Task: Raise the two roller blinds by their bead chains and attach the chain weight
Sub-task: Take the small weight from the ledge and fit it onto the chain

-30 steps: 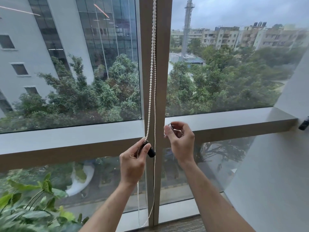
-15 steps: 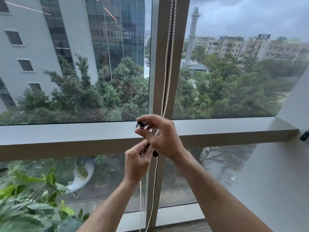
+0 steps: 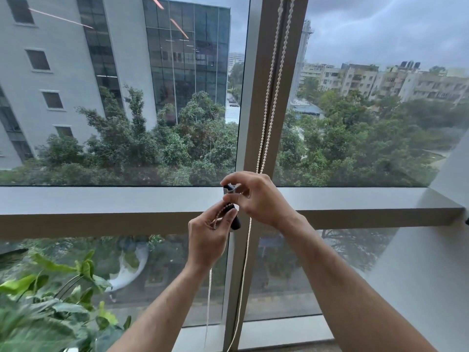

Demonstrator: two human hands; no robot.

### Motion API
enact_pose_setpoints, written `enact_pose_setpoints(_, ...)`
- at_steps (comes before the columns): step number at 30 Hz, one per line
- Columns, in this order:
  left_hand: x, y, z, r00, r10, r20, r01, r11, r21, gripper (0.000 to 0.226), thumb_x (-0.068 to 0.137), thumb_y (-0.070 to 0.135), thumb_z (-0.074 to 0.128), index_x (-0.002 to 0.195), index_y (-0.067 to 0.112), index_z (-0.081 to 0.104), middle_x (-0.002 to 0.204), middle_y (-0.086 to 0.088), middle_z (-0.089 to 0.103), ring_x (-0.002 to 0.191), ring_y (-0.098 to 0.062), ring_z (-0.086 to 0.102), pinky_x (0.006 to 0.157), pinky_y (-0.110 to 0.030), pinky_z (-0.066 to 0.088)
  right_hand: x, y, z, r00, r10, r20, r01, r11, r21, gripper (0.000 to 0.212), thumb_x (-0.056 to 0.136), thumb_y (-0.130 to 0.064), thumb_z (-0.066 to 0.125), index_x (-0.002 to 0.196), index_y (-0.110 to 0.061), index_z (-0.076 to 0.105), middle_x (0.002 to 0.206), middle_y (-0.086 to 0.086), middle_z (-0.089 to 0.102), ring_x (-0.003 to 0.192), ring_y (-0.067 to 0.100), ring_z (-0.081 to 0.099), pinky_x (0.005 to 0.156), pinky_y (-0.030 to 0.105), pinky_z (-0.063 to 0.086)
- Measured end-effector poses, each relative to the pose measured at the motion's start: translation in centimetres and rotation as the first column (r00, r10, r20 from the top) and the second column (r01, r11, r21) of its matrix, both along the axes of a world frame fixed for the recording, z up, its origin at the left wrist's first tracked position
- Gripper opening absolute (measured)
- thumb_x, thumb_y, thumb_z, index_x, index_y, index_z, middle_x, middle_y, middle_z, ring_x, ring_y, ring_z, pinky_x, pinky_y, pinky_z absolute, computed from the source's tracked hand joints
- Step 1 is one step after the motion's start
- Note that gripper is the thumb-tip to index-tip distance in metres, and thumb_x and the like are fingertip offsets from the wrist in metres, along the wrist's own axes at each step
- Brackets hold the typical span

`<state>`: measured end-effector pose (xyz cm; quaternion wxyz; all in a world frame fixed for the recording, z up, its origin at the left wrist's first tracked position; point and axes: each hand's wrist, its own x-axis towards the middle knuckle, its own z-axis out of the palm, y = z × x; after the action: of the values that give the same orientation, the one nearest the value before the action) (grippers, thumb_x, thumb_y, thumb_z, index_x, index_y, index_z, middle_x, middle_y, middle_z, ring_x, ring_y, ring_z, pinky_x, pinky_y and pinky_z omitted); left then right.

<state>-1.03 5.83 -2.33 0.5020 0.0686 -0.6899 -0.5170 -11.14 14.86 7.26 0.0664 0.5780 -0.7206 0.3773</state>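
A white bead chain [image 3: 269, 92] hangs in two strands down the window's centre post [image 3: 256, 72] and trails on below my hands. My left hand [image 3: 208, 240] pinches a black piece of the chain weight [image 3: 236, 223] together with a loop of beads. My right hand [image 3: 256, 198] is just above it, its thumb and fingers closed on a small dark and silver piece of the weight [image 3: 229, 188]. The two pieces are close together, one over the other. No blind fabric shows; both panes are uncovered.
A horizontal window rail [image 3: 101, 204] crosses behind my hands. A leafy potted plant [image 3: 50, 308] fills the lower left. A white wall [image 3: 431, 262] slants in at the right, with a small dark fitting [image 3: 466, 221] at the frame's edge.
My right hand moved left from beside the post to just above my left hand, bringing its small piece over the black weight. The view shifted left and slightly down.
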Motion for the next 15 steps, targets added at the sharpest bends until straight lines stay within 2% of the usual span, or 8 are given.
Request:
enact_pose_setpoints(4,0.2,-0.3,0.5,0.999,-0.035,-0.001,0.035,0.999,-0.022,0.024,0.092,0.016,0.069,0.109,0.032,0.074,0.079,0.007,0.078,0.073,-0.011,0.074,0.071,-0.018,0.055,-0.1,0.1,0.4,1.000,-0.007,0.009,0.007,1.000,0.023,0.026,0.084,-0.017,0.079,0.109,-0.017,0.072,0.099,-0.002,0.074,0.085,0.009,0.071,0.082,0.024,0.056)
enact_pose_setpoints(6,0.2,-0.5,0.7,0.998,-0.059,-0.001,0.059,0.998,-0.004,0.018,0.093,0.018,0.069,0.107,0.027,0.073,0.078,0.000,0.077,0.072,-0.017,0.074,0.073,-0.027,0.058,-0.1,0.2,0.5,1.000,-0.005,0.027,0.005,1.000,0.026,0.028,0.082,-0.019,0.081,0.109,-0.019,0.073,0.096,-0.005,0.075,0.084,0.006,0.071,0.080,0.020,0.056)
enact_pose_setpoints(9,0.1,-0.8,1.0,0.995,-0.102,-0.020,0.103,0.993,0.053,0.016,0.091,0.016,0.071,0.107,0.018,0.071,0.081,-0.004,0.077,0.074,-0.023,0.075,0.074,-0.034,0.060,-0.2,0.2,0.7,0.999,0.007,0.032,-0.008,1.000,0.030,0.029,0.081,-0.020,0.082,0.108,-0.019,0.074,0.097,-0.006,0.076,0.082,0.002,0.070,0.078,0.015,0.054)
enact_pose_setpoints(13,0.1,-1.0,1.3,0.990,-0.136,-0.021,0.137,0.986,0.090,0.020,0.089,0.011,0.072,0.109,0.015,0.070,0.084,-0.005,0.078,0.079,-0.024,0.076,0.077,-0.032,0.059,-0.2,0.3,0.8,0.999,0.009,0.048,-0.010,1.000,0.029,0.027,0.080,-0.019,0.083,0.105,-0.017,0.075,0.092,-0.006,0.076,0.080,0.004,0.069,0.076,0.017,0.054)
enact_pose_setpoints(15,0.1,-1.1,1.4,0.988,-0.152,-0.016,0.153,0.985,0.081,0.023,0.089,0.012,0.072,0.109,0.022,0.068,0.084,-0.003,0.079,0.078,-0.021,0.076,0.077,-0.029,0.059,-0.3,0.3,0.8,0.998,0.012,0.060,-0.014,0.999,0.036,0.026,0.079,-0.018,0.084,0.104,-0.015,0.076,0.089,-0.004,0.077,0.078,0.006,0.070,0.076,0.020,0.056)
